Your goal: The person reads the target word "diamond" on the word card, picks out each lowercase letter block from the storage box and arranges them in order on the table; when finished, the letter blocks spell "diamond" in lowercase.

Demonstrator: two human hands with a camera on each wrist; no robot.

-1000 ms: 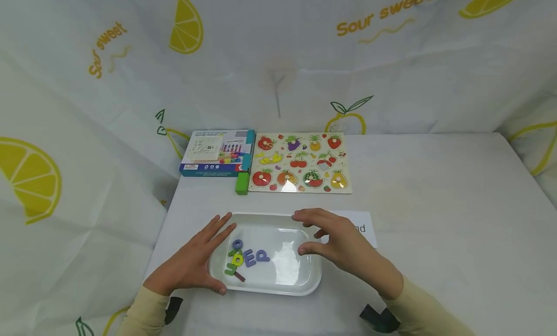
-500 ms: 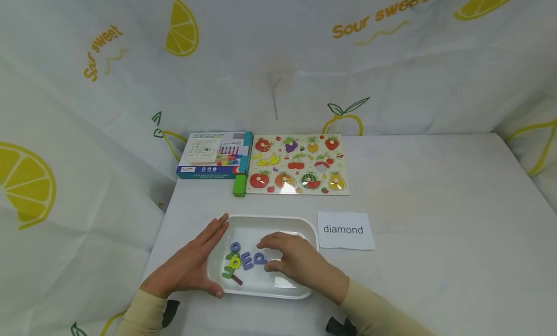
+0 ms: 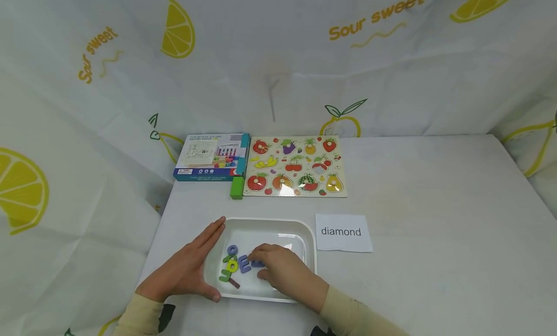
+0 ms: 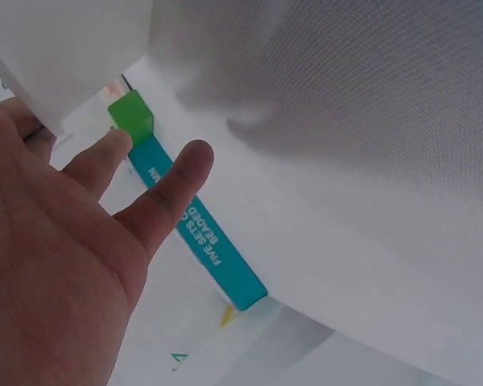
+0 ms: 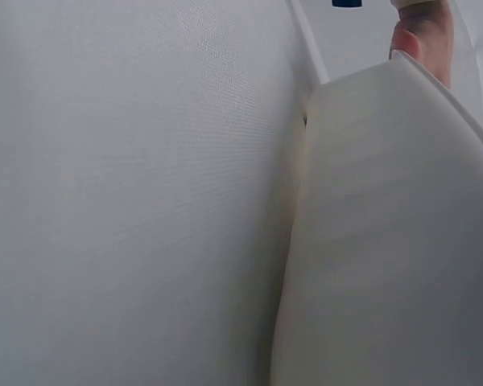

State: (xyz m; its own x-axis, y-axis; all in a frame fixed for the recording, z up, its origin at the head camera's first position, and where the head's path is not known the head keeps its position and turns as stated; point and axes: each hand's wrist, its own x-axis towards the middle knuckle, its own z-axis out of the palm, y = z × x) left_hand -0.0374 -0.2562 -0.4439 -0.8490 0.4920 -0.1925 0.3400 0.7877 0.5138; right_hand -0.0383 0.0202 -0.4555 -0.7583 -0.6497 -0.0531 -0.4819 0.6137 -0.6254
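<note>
My left hand [image 3: 188, 263] rests against the left end of the white tray [image 3: 311, 244], fingers straight along the far corner and thumb at the near corner. In the left wrist view, the palm and spread fingers of this left hand [image 4: 56, 241] show beside the tray's white wall [image 4: 64, 48]. My right hand [image 3: 285, 270] reaches into the tray, its thumb and fingers apart around the purple letter P [image 3: 257, 264], which they partly cover. Left of it lie a purple E [image 3: 244, 264], a purple O-shaped letter [image 3: 232, 250], a yellow letter [image 3: 232, 265], green letters [image 3: 225, 275] and a brown bar-shaped piece [image 3: 234, 283].
A card reading "diamond" [image 3: 341, 232] lies right of the tray. Behind stand a blue and white box [image 3: 211, 157], a green block [image 3: 237, 187] and a fruit puzzle board [image 3: 296, 167]. White cloth hangs behind the table.
My right hand has moved left from above the tray's right end and down to the purple P, uncovering the diamond card. My left hand has kept its place at the tray.
</note>
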